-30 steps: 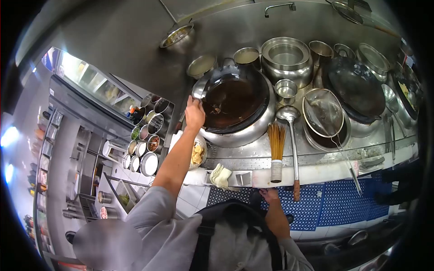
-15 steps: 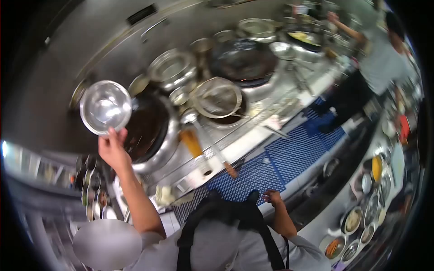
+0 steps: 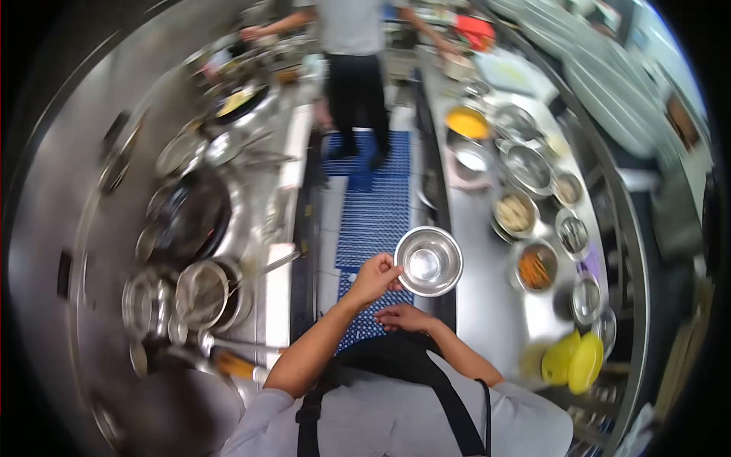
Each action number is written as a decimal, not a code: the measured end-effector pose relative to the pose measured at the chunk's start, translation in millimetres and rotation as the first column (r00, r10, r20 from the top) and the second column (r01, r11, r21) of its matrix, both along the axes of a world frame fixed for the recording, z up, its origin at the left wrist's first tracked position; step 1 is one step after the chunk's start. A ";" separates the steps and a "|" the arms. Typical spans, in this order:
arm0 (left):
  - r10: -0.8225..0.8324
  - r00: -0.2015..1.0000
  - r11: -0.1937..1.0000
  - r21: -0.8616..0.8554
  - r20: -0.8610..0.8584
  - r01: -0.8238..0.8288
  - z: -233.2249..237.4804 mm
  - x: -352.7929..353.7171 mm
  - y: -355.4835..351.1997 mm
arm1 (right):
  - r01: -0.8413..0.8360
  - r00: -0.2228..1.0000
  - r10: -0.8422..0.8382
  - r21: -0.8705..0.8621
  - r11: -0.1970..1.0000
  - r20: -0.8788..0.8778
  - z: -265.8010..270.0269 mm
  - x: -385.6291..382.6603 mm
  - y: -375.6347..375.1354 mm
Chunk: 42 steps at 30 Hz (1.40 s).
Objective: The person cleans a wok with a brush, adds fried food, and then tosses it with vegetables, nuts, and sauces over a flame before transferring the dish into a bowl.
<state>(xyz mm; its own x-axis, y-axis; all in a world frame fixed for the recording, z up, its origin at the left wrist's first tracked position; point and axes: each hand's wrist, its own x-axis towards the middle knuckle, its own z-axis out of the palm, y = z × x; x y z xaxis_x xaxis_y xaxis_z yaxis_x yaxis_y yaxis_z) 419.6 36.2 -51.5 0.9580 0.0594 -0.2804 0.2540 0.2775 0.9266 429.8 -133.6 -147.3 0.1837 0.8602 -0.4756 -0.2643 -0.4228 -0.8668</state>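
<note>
In my left hand point(image 3: 376, 280) is an empty round steel bowl point(image 3: 429, 263), gripped by its left rim between thumb and fingers. The bowl hangs over the aisle between the two counters, its inside facing up at me. Just below it, near my waist, my right hand point(image 3: 403, 317) has its fingers loosely apart and holds nothing; it does not touch the bowl. Under both hands lies the blue floor mat point(image 3: 373, 228).
On the left stands the stove line with a dark wok point(image 3: 190, 217) and a round strainer point(image 3: 202, 293). To the right, the steel counter point(image 3: 483, 305) carries a bowl of orange strips point(image 3: 536, 268) and a yellow container point(image 3: 560, 358). A co-worker point(image 3: 354, 68) stands ahead in the aisle.
My view has swung right, from the stove to the aisle. The bowl in my left hand has come from over the stove to between the counters, closer to my right hand.
</note>
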 end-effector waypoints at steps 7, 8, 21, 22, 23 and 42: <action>-0.379 0.920 0.920 0.065 -0.103 0.386 -59.6 80.1 -116.7 | 0.239 0.971 -0.238 0.061 0.969 -0.021 6.9 14.2 -60.5; -0.399 0.911 0.912 0.054 -0.110 0.406 -73.4 83.0 -125.0 | 0.247 0.969 -0.247 0.065 0.967 -0.010 6.5 12.2 -64.6; -0.053 0.993 0.961 0.263 -0.106 0.079 -22.2 -75.5 21.9 | 0.000 0.996 -0.006 -0.065 0.998 -0.089 -52.6 17.4 24.8; 0.027 0.996 0.972 0.236 -0.089 -0.005 -14.2 -102.4 27.1 | -0.004 0.999 0.006 0.055 0.998 -0.045 -48.2 14.7 43.3; 0.077 0.995 0.978 0.201 -0.067 -0.062 -9.6 -124.9 27.8 | -0.026 0.998 0.029 0.062 0.998 -0.058 -49.0 17.0 60.7; 0.987 -0.104 -0.150 0.496 0.120 -0.855 -5.4 -559.4 -124.7 | -0.541 0.835 0.497 0.182 0.821 0.236 87.0 -90.9 329.5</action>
